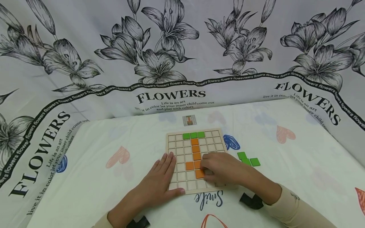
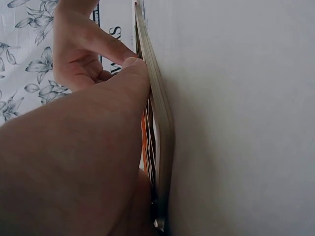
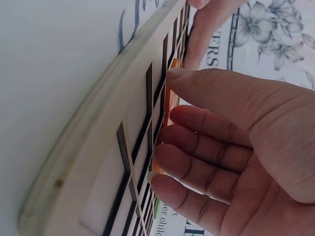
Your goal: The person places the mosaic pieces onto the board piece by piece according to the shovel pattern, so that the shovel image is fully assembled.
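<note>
Beige sleeves [image 1: 296,207] nearest, then gridded board [image 1: 213,139] on table [image 1: 85,190]
Rests left hand [image 1: 158,182] straight-fingered on its left edge, bends right hand [image 1: 219,166] over orange tiles [image 1: 195,148], cannot tell whether pinching; shows thumb-to-fingertip gap from right wrist, small card [image 1: 189,120] from head alone; looks pale, green tiles [image 1: 194,135] topping orange column

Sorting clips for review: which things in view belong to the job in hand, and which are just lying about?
Job, apparently: grid board, orange tiles, green tiles, picture card.

Probably incidental: patterned tablecloth, flowered backdrop, black objects (use unclear).
</note>
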